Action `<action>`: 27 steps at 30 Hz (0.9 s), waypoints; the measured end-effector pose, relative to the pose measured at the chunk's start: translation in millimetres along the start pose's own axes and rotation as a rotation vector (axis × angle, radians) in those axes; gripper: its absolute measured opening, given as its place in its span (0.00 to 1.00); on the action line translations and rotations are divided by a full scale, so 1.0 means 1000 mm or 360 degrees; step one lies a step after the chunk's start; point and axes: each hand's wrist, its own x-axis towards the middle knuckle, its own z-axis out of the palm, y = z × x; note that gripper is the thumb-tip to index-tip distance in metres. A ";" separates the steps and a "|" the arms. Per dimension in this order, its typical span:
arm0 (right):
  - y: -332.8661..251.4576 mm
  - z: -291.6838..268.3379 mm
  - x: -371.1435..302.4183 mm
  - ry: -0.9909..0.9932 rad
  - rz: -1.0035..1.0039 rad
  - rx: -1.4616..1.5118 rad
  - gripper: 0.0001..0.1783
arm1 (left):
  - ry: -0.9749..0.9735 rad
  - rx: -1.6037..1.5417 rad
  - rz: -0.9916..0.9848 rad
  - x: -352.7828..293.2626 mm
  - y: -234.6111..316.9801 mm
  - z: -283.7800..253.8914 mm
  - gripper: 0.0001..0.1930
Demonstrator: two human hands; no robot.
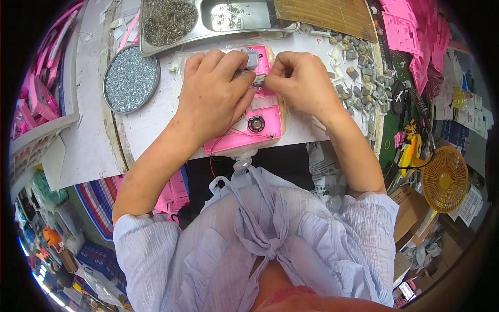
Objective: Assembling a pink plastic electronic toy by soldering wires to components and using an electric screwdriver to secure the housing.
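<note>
Over the pink housing [236,141], left fingers [228,63] against grey block [252,60], right fingers [282,61] curled, grips unclear; printed wrapping [323,162] below

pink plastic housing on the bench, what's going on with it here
Someone in a pale blue top is working on the pink plastic housing. The left hand covers part of it, fingers by a grey block-shaped part; the right hand is curled in close beside. What they grip is hard to tell. A round black speaker shows at the near end.
</note>
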 end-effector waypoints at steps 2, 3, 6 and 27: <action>-0.004 0.003 0.000 0.0083 -0.0214 -0.0433 0.09 | -0.0003 0.0006 -0.0003 0.000 -0.001 0.001 0.13; -0.006 0.004 -0.001 0.0123 -0.0321 -0.0647 0.09 | -0.0002 0.0015 0.0007 0.000 -0.001 0.001 0.12; -0.016 0.012 -0.008 0.0277 -0.0644 -0.1156 0.07 | 0.0015 0.0024 0.0043 0.003 -0.003 0.003 0.08; 0.044 -0.042 0.016 -0.0278 -0.0116 0.0285 0.12 | -0.0556 -0.0193 -0.0049 0.069 -0.013 -0.002 0.07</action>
